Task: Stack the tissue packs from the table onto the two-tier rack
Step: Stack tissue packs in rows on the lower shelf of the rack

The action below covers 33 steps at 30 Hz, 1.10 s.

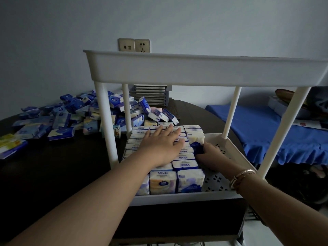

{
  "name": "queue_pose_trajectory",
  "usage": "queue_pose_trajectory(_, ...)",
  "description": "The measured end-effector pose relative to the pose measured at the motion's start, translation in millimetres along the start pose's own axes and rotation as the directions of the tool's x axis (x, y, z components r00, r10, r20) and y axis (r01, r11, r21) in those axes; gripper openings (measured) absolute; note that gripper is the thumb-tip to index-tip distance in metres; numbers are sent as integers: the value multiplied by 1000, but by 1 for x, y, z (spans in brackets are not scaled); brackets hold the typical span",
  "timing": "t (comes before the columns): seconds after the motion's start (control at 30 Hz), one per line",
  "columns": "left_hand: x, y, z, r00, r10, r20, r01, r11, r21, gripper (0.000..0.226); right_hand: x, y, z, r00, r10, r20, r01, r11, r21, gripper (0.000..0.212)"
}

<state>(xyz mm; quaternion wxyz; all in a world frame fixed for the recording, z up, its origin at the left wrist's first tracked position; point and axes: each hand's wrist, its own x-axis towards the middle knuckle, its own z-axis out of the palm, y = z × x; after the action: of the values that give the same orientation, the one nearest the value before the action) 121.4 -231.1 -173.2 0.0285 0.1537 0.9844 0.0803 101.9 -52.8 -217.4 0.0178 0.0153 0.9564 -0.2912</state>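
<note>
white rack (195, 71); maybe pack (196, 142) in right hand (211, 153)

Readable text: the brand word "Vinda" on tissue packs, nothing else legible.

"Vinda" reads upright in white on the blue top band of the near tissue pack (163, 181) standing at the front of the rack's lower tier (186, 197). The same word shows upside down on the pack behind it (185, 165) and on the next one farther in (183, 157). It recurs, small and partly cut off, on the rows toward the far edge (140, 128). Smaller print under the brand is too fine to read. Loose packs in the far-left pile (58, 119) carry round blue logos, lettering illegible.
</note>
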Motion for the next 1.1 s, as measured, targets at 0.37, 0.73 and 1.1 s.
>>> queue_pose_trajectory(0.37,-4,14,-14,981,35,-193,-25,998,54,56,-25,-12,-23,999,47,-1,-47,999,-14,37)
queue_pose_trajectory(0.73,-132,1,-37,833,-6,-553,-306,828,-471,16,-169,-83,-37,761,-578,-293,570,813,-123,38)
queue_pose_trajectory(1.1,-214,-175,-17,805,-406,-432,120,825,-552,16,-182,-185,70,696,-710,-109,718,690,89,36)
